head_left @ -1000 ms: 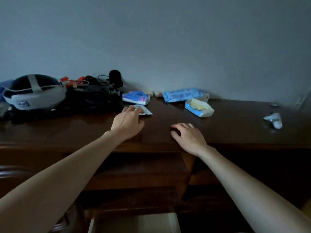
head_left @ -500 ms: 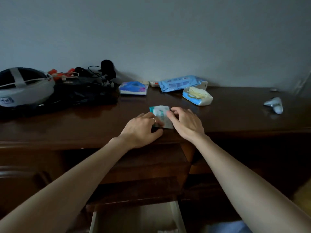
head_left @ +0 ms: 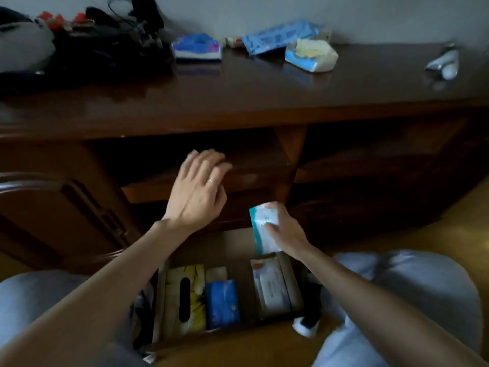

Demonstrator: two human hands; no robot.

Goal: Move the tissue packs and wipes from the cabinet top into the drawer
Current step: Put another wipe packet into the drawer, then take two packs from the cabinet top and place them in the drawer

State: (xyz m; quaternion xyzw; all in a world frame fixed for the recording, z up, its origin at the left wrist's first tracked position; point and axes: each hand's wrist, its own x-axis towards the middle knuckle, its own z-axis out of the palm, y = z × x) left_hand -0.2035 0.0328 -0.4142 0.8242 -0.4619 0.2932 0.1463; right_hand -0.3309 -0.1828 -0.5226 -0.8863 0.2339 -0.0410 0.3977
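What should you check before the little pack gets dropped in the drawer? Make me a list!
1. Small teal and white pack held firmly: ok, the right hand pinches it.
2. Drawer open: ok.
3. Pack above the drawer: ok, it hangs over the back right part.
4. Free spot below: cannot tell; a white wipes pack lies right under it, with a bare strip behind.
5. Left hand out of the way: ok, it is open, up by the shelf.
6. More to move: not ok, the blue and pink tissue pack waits on the cabinet top.
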